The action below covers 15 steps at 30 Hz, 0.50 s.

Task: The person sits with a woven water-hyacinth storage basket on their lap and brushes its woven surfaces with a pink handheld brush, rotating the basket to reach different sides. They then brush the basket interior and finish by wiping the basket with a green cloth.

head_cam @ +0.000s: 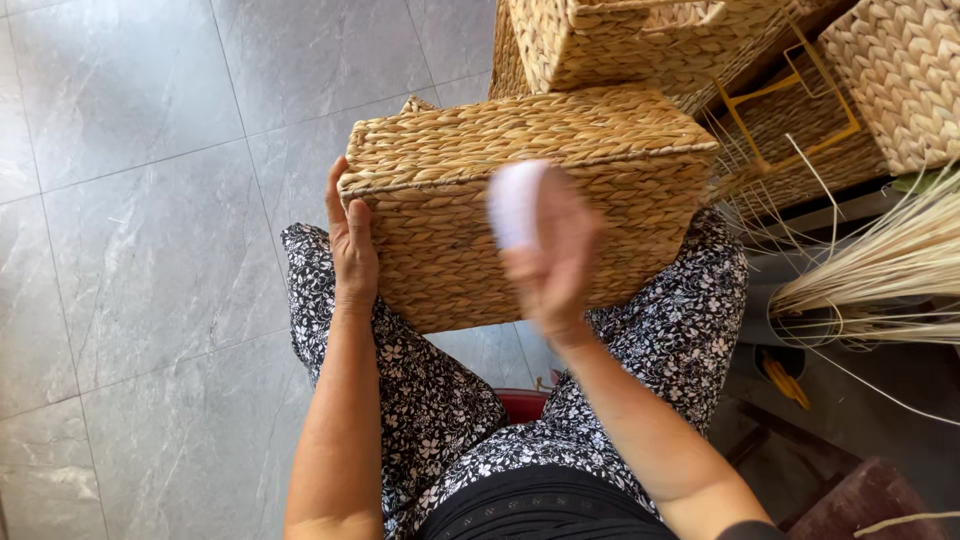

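Observation:
A rectangular woven straw basket (470,170) rests upside down on my knees, above my flowered trousers. My left hand (350,245) lies flat against its left side and steadies it. In front of the basket's near wall my right hand (555,260) is blurred by motion. It grips a small white object (516,203), too blurred to name, held against the weave.
More woven baskets (640,40) are stacked just beyond, with another (900,80) at the upper right and a yellow metal frame (790,100) between them. Loose pale straw strands (890,270) fan out at the right. Grey floor tiles (150,250) lie to the left. A red stool edge (525,403) shows between my legs.

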Motion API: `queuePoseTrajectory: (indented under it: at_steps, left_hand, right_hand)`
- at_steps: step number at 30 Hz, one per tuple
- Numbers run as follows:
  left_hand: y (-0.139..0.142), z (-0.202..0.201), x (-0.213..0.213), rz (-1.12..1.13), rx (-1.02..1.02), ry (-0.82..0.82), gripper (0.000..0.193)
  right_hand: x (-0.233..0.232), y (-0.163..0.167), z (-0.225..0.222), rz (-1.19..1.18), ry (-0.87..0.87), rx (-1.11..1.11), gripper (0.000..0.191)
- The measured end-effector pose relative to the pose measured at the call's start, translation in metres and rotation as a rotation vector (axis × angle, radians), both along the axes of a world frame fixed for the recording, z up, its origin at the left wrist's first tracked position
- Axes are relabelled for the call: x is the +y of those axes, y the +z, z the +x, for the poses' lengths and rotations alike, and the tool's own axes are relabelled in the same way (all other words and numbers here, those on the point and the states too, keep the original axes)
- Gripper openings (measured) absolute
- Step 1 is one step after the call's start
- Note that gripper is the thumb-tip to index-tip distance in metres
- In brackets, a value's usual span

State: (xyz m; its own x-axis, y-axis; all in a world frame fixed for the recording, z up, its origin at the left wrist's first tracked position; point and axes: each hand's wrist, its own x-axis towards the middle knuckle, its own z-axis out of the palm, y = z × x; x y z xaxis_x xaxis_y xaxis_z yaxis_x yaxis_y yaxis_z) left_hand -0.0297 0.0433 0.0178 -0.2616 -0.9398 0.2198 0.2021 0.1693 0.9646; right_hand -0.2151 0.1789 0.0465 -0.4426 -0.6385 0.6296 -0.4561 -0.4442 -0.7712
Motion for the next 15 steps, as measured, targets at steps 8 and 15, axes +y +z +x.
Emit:
queuePoseTrajectory:
  at_steps: [8, 15]
  left_hand:
    - [0.001, 0.006, 0.003, 0.002, -0.014, -0.014, 0.084]
    - [-0.004, 0.001, 0.004, 0.029, -0.006, -0.077, 0.089]
  right_hand:
    - [-0.024, -0.009, 0.017, 0.272, -0.101, 0.604, 0.055]
    - [0.052, -0.019, -0.142, 0.242, -0.596, 0.228, 0.068]
